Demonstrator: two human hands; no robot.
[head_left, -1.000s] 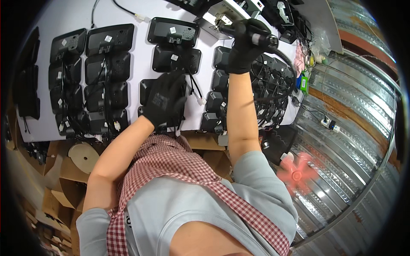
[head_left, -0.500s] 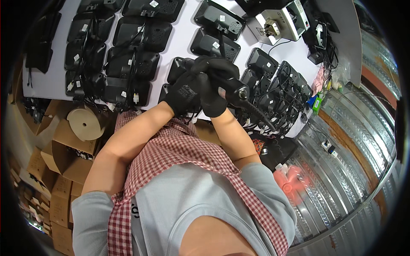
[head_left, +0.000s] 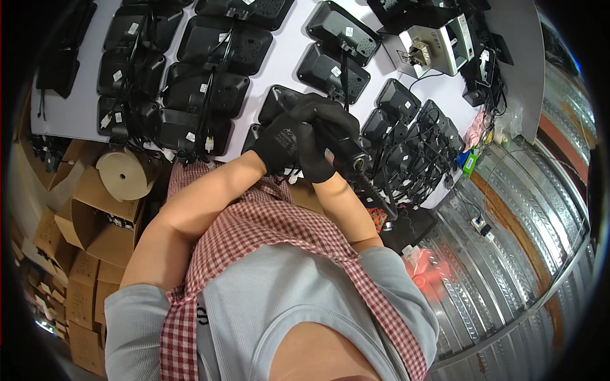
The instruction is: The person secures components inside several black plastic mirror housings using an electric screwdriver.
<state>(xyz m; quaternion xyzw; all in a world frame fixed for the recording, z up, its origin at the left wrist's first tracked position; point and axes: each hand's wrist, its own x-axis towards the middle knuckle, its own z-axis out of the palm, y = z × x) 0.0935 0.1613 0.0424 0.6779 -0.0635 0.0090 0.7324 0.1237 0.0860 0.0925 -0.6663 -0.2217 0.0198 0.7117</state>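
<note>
My right hand [head_left: 321, 127], in a black glove, is closed around a black electric screwdriver [head_left: 348, 151]. The tool's back end tilts up toward me, with a cord [head_left: 375, 193] running off it to the lower right; its tip is hidden. My left hand [head_left: 278, 145], in a matching glove, is pressed close beside the right one at the table's near edge. Its fingers are out of sight, so what they hold cannot be seen. Just beyond my hands lies a black flat housing [head_left: 277, 103], partly covered by them.
Rows of black display housings [head_left: 222, 46] with cables cover the white table [head_left: 279, 60]. A metal box-shaped device [head_left: 438, 47] stands at the back right. Tangled cables [head_left: 413, 159] lie on the right. Cardboard boxes [head_left: 105, 232] sit lower left, a pink fan [head_left: 429, 276] lower right.
The whole view has shifted slightly, with the table's things appearing a little further right. The screwdriver's back end has dipped somewhat toward me. Both hands stay together in the same place.
</note>
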